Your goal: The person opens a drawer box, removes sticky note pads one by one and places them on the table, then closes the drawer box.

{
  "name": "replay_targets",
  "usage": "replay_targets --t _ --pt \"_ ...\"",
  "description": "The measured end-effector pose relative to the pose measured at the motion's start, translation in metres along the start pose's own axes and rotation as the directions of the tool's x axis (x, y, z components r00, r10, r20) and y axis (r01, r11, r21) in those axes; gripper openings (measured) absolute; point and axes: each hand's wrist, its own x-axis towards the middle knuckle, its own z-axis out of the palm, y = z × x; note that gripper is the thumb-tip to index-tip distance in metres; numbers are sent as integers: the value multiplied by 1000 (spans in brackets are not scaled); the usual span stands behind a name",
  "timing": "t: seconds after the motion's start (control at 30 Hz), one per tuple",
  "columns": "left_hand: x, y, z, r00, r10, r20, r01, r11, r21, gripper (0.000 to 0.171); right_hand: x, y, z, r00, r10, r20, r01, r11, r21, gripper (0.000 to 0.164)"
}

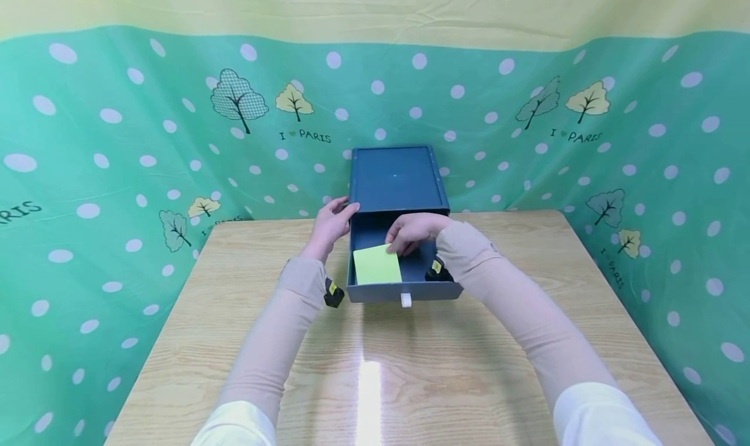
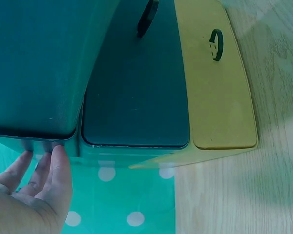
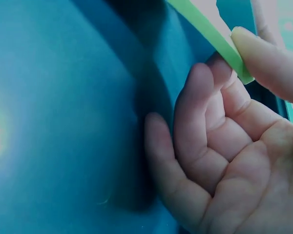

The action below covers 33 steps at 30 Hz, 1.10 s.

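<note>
A drawer cabinet (image 1: 395, 179) stands at the back of the table, its top drawer (image 1: 375, 293) pulled out. Inside that drawer my right hand (image 1: 417, 230) pinches a yellow-green sticky note pad (image 1: 377, 265) by its corner, between thumb and fingers. The right wrist view shows the pad's thick edge (image 3: 212, 41) at the thumb, the other fingers curled near the blue drawer wall (image 3: 78, 122). My left hand (image 1: 333, 226) touches the cabinet's left side, fingertips (image 2: 58, 152) against it just under the top drawer.
Below the open drawer are a closed teal drawer (image 2: 136, 87) and a yellow drawer (image 2: 217, 107), each with a small dark handle. A white tab (image 1: 406, 300) sticks out at the drawer front. A green dotted curtain (image 1: 117, 172) surrounds the wooden table (image 1: 445, 381).
</note>
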Motion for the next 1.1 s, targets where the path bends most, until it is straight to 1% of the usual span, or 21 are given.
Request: replay_targets --t 0.1,0.3,0.57,0.8,0.9,1.1 --pt "-1 0 0 1000 0 -1 0 1000 -5 58 -1 0 -1 1000 19 -5 -19 998 52 3" --pt "-2 1 1 1000 4 -5 -4 1000 2 57 -1 0 -4 1000 26 -4 -26 991 128 7" --pt "-2 2 1 1000 -3 0 3 1000 12 58 -2 1 -5 999 33 24 -37 985 170 9" --pt "-2 1 1 1000 -8 1 8 1000 15 58 -2 3 -7 999 -1 40 -7 980 201 10" --pt "-2 2 1 1000 -4 -2 4 1000 18 58 -3 4 -8 999 -12 38 3 972 235 11" --pt "-3 2 1 1000 -13 0 13 1000 27 59 -4 5 -9 999 -22 42 8 947 321 13"
